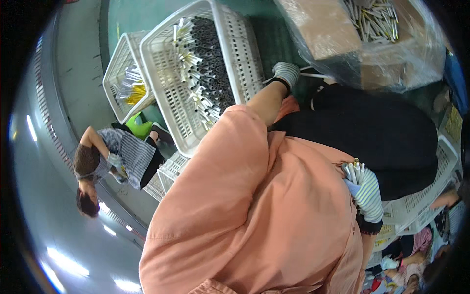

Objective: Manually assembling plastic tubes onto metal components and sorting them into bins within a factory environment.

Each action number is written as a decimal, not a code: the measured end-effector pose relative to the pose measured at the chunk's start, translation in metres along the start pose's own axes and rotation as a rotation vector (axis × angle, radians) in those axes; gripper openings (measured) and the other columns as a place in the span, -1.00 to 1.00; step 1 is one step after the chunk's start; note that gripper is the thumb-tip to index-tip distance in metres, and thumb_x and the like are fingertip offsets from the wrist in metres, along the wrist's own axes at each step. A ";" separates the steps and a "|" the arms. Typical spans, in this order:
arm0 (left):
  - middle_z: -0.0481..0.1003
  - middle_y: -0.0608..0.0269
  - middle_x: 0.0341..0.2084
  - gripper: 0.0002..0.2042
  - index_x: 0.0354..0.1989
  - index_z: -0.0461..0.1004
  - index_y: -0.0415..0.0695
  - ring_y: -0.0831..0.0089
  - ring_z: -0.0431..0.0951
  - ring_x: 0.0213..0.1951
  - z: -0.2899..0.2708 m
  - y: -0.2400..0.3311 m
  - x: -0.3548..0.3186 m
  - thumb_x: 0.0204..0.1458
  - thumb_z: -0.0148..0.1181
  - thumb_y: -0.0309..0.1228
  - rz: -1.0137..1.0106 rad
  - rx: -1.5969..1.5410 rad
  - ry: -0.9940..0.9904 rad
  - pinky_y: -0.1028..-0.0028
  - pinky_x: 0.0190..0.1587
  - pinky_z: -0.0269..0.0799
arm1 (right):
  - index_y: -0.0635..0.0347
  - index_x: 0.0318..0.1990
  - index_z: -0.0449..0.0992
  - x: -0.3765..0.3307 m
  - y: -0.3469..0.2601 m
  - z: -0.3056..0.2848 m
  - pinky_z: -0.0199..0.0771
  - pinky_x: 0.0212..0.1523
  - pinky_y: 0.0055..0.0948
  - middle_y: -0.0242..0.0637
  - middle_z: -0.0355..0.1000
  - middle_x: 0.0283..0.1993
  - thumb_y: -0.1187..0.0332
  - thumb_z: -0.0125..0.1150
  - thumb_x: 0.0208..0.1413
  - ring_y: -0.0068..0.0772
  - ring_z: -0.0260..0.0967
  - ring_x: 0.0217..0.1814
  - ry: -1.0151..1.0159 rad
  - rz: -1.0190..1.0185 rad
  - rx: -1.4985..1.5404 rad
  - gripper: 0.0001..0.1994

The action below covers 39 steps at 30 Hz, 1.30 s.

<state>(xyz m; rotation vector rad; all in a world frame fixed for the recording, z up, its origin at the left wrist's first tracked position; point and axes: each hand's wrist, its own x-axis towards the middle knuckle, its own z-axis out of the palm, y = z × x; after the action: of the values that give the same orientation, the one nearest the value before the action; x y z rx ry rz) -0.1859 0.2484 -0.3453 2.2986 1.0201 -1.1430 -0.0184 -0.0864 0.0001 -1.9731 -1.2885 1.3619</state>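
Both my hands wear striped work gloves. My right hand is closed round a small bundle of slim silvery-white tubes, held close against my salmon-coloured shirt. Stretched out past the big basket, my left hand looks curled, with its fingers mostly hidden. Thin white rods show beside it, and I cannot make out whether it grips them. The large white plastic basket, near my left forearm, is packed with tubes with dark ends and silvery bodies.
A plastic-wrapped cardboard box at the upper right holds loose metallic tubes. A smaller white basket holds clear and yellow pieces. A co-worker works at the left; other people are at the lower right near white crates.
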 end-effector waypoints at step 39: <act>0.50 0.01 0.12 -0.60 0.18 0.40 -0.22 0.19 0.56 0.17 -0.179 -0.016 -0.352 0.29 0.21 -0.24 0.873 -2.010 -0.134 0.45 0.08 0.61 | 0.33 0.12 0.51 0.045 -0.114 -0.028 0.45 -0.27 -0.61 -0.34 0.58 -0.17 0.24 0.26 0.30 -0.66 0.45 -0.33 0.293 -0.022 0.675 -0.63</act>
<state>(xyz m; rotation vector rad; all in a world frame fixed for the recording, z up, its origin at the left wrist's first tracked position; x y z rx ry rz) -0.2466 0.2122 0.0432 0.6691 0.4053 0.2727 -0.0417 0.0118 0.0753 -1.5910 -0.6001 1.2232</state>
